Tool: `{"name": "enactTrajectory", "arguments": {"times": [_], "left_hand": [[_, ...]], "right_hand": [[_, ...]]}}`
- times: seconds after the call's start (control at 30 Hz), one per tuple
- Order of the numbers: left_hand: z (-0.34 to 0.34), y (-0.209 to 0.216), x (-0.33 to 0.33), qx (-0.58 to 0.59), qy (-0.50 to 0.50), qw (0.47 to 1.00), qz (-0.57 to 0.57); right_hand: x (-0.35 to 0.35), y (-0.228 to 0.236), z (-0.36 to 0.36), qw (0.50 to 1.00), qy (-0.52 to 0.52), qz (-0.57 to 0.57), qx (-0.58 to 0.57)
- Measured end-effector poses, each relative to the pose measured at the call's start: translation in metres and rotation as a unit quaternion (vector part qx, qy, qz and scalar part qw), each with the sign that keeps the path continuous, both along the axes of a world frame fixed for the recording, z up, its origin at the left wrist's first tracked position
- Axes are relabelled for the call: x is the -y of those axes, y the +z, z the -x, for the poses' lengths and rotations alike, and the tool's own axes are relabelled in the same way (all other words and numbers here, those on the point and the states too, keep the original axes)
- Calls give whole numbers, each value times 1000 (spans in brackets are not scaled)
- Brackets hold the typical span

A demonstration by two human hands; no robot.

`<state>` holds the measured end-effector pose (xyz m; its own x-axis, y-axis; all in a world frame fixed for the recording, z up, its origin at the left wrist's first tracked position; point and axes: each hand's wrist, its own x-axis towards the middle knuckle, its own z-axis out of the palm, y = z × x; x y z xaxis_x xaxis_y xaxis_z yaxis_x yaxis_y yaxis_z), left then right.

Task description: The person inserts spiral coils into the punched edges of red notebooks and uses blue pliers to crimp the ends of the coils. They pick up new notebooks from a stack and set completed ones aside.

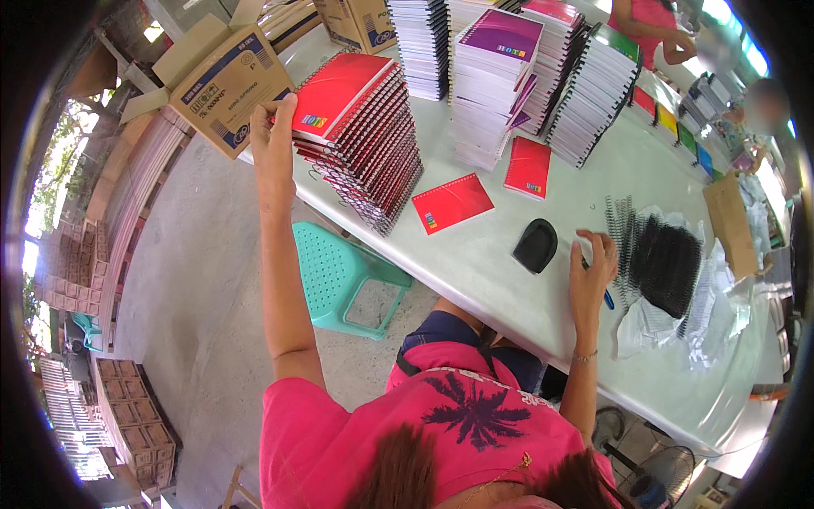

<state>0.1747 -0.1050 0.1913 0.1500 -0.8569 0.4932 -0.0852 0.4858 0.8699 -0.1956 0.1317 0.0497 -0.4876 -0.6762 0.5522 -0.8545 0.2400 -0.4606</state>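
My left hand (275, 144) is at the left edge of a tall stack of red spiral-bound notebooks (373, 127), its bent fingers closed at the edge of the top red notebook (335, 89). Down on the table, my right hand (593, 273) has curled fingers around a blue pen (609, 299), whose end sticks out below the hand. Just left of that hand lies a black rounded pad (535, 245). Two small red notebooks lie flat between the stack and the pad: one red notebook (454, 204) nearer me, the other red notebook (527, 167) farther back.
Taller notebook stacks stand behind, including a purple-topped stack (496, 85) and a green-topped stack (595, 93). Black spiral coils (666, 263) lie on crumpled plastic at right. A cardboard box (229, 85) stands back left. A green stool (339, 276) is below the table edge.
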Motion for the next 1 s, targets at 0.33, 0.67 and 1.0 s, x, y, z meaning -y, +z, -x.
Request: {"name": "enactTrajectory", "arguments": {"times": [0.33, 0.67, 1.0], "left_hand": [[21, 13, -21, 84, 157, 978, 106], [72, -21, -120, 219, 150, 895, 358], [184, -111, -92, 124, -184, 974, 50]], "right_hand": [[157, -28, 40, 984, 73, -12, 159], [187, -42, 27, 972, -1, -176, 156], [140, -6, 33, 915, 113, 13, 387]]}}
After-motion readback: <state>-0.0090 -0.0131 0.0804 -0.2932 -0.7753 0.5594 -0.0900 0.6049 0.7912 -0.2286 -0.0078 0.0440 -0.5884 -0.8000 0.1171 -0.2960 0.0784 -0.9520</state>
